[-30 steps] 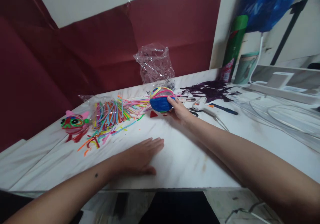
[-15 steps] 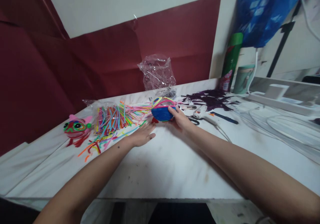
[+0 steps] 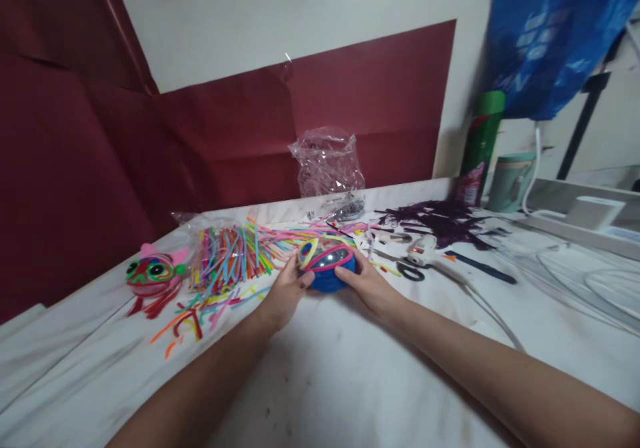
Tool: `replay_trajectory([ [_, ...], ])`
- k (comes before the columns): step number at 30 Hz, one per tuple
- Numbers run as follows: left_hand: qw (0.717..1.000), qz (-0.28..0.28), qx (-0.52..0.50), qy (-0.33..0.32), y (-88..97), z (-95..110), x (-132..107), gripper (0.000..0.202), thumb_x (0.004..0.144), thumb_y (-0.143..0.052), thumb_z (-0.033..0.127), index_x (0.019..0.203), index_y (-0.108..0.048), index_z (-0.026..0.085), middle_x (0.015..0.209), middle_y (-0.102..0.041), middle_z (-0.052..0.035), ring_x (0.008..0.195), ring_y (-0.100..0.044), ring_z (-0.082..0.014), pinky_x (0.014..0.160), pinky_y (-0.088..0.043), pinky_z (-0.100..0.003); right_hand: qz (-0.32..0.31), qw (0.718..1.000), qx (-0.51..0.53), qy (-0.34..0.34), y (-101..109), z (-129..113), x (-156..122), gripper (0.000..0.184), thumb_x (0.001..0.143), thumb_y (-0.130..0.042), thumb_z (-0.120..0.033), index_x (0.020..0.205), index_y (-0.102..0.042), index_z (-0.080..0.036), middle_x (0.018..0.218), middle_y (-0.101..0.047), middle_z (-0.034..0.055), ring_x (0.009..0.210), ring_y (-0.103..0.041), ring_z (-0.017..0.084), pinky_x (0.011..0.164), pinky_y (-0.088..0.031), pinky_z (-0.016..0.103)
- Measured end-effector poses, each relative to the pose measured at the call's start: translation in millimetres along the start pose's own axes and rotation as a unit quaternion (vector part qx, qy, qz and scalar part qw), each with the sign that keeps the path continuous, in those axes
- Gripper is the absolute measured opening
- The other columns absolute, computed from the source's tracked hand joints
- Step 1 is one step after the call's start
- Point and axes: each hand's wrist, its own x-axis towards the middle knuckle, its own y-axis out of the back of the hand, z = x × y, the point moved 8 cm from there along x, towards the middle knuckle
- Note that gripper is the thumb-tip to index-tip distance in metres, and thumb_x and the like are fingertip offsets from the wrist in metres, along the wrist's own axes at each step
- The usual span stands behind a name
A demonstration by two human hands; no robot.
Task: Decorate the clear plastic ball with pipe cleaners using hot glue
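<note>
Your left hand [image 3: 281, 296] and right hand [image 3: 374, 289] hold the round blue craft ball with a pink band [image 3: 327, 271] between them. Fingers curl against its sides. It rests low on the white marble table [image 3: 350, 381], equally near both hands.

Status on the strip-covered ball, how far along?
Done: a pink figure with eyes sits at the left, looking complete. In hand: left hand and right hand hold a ball, lower half wrapped blue, top only partly striped. Left: the top's gaps; loose strips and glue gun lie nearby.
</note>
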Motion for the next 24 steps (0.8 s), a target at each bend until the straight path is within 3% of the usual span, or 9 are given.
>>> replay_trajectory([
  [4, 0.998, -0.004, -0.066, 0.023, 2.5, -1.7, -4.3, 0.060, 0.072, -0.073, 0.040, 0.125, -0.050, 0.022, 0.124, -0.060, -0.0125, 0.110, -0.058, -0.0304, 0.083, -0.052, -0.040, -0.027, 0.999, 0.010, -0.024, -4.9, 7.5, -4.5, 0.059, 0.059, -0.085, -0.035, 0.112, -0.061, -0.027, 0.114, -0.069, 0.0057, 0.106, -0.062, 0.027, 0.096, -0.047, 0.045],
  [9, 0.999, 0.027, -0.029, 0.018, 14.4, -5.3, -2.7, 0.058, 0.072, -0.074, 0.040, 0.122, -0.053, 0.019, 0.116, -0.065, -0.0118, 0.100, -0.063, -0.0261, 0.077, -0.053, -0.034, -0.035, 0.998, 0.014, -0.054, -5.8, 13.2, -6.7, 0.054, 0.065, -0.082, -0.035, 0.113, -0.061, -0.029, 0.119, -0.067, 0.0047, 0.108, -0.062, 0.025, 0.094, -0.049, 0.042],
  [16, 0.999, 0.018, -0.033, -0.013, 16.8, -9.9, -1.1, 0.066, 0.077, -0.063, 0.054, 0.131, -0.049, 0.019, 0.116, -0.065, -0.0138, 0.095, -0.065, -0.0274, 0.081, -0.053, -0.042, -0.034, 0.996, 0.014, -0.075, -4.2, 18.1, -6.5, 0.053, 0.064, -0.081, -0.042, 0.111, -0.062, -0.030, 0.117, -0.068, 0.0049, 0.100, -0.066, 0.026, 0.083, -0.055, 0.044],
  [24, 1.000, -0.001, -0.016, -0.004, 10.9, 3.0, -7.5, 0.062, 0.072, -0.072, 0.042, 0.126, -0.053, 0.018, 0.117, -0.064, -0.0137, 0.097, -0.064, -0.0282, 0.076, -0.054, -0.036, -0.039, 0.996, 0.011, -0.074, -4.5, 16.9, -8.2, 0.056, 0.062, -0.083, -0.042, 0.113, -0.062, -0.030, 0.117, -0.068, 0.0051, 0.105, -0.064, 0.027, 0.092, -0.051, 0.046],
])
